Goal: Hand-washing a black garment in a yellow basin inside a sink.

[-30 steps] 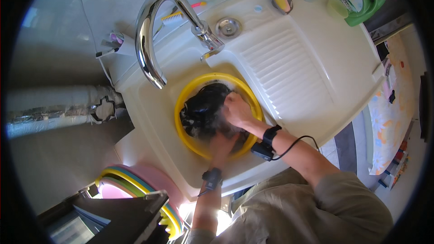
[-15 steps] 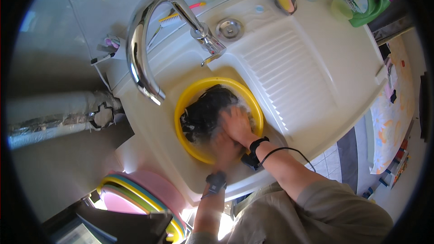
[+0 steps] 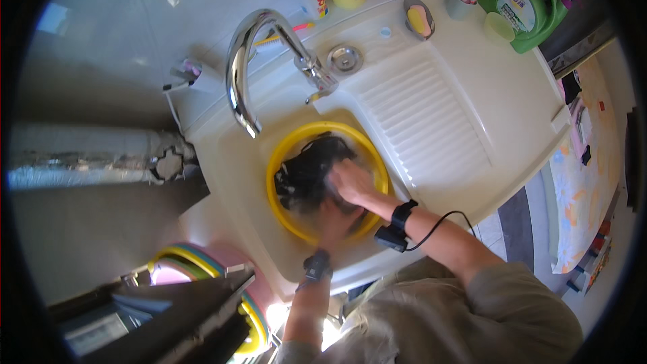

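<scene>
A yellow basin (image 3: 278,212) stands in the white sink (image 3: 253,243) with cloudy, soapy water in it. Dark wet cloth (image 3: 306,172), black and crumpled, lies partly under the water, streaked with suds. Over its right side, my right hand (image 3: 352,183) is closed on a fold of it. Just below, my left hand (image 3: 335,221) presses in at the basin's near side. Motion smears its fingers and the water and right hand partly cover them, so their grip does not show. Each wrist wears a dark strapped device.
The chrome faucet (image 3: 239,84) arches above the basin's far left. A ribbed washboard slope (image 3: 431,118) lies to the right. Along the back stand a soap dish (image 3: 419,19), a green jug (image 3: 522,3) and several bottles. Coloured basins (image 3: 182,256) lean at lower left.
The view has shifted, showing more of the back ledge. My right hand has gone from spread fingers to a closed grip on the cloth; my left hand stays beside it, still blurred.
</scene>
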The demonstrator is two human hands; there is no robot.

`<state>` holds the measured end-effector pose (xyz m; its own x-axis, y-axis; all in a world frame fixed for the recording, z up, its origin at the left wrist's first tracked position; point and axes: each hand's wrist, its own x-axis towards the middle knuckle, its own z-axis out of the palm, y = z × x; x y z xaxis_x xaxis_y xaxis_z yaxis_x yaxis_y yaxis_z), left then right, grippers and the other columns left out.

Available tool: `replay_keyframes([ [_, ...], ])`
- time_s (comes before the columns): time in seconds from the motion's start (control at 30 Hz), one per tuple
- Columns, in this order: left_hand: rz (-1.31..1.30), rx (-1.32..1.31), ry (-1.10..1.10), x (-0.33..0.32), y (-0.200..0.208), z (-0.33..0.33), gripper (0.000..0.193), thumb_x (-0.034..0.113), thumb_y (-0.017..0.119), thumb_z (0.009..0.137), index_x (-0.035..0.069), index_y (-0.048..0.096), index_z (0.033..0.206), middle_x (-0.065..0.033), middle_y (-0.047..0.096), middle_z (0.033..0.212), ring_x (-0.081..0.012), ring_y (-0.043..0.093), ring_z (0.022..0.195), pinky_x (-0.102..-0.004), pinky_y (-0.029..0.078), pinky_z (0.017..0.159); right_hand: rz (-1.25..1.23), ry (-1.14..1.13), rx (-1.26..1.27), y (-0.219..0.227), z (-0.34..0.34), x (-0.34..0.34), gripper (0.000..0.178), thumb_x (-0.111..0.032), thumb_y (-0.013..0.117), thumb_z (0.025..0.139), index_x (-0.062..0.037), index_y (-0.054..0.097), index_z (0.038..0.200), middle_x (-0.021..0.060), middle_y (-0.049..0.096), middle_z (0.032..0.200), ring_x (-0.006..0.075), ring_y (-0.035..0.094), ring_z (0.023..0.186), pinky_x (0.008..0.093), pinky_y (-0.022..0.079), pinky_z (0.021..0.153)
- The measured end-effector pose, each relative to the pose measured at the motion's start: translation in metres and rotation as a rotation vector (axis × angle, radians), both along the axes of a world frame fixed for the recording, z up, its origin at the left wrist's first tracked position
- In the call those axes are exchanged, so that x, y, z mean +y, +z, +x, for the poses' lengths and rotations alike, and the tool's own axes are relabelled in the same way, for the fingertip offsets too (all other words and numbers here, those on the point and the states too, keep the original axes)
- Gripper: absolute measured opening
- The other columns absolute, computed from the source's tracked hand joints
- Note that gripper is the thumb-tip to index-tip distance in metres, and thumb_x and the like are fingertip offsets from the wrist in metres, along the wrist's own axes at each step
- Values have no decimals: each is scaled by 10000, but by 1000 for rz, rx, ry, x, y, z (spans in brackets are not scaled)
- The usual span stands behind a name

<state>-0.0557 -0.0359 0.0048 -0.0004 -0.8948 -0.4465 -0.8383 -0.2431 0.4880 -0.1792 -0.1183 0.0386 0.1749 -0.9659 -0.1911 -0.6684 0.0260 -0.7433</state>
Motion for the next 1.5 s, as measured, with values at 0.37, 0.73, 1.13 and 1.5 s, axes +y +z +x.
replay_keyframes([
  [0.37,-2,207,248,18,29,27,687,320,804,713,30,527,1271,-232,669,1109,-376,661,1005,-432,516,856,-24,214,-710,107,-23,-28,243,-240,635,950,-5,591,993,30,557,793,95,500,741,282,428,650],
  [0.73,-70,-111,23,27,52,25,1137,531,881,583,-15,324,1410,-262,413,1406,-385,454,1269,-461,418,1001,-93,182,89,2,-27,4,381,-322,678,822,-140,640,1154,176,560,1212,355,511,1155,502,441,920],
  [1.13,172,-369,-74,-5,-15,-14,1171,617,766,672,-8,228,1503,-308,209,1541,-529,190,1419,-646,253,1094,-64,155,245,-82,14,20,386,-324,604,868,-100,553,1179,204,593,1063,378,612,975,506,484,786],
  [1.5,-63,-157,48,11,-56,1,1031,492,794,683,113,279,1493,-288,268,1511,-500,241,1389,-656,196,1097,17,260,138,-60,10,-13,465,-382,620,854,-67,581,1195,210,695,907,389,679,856,525,535,774],
])
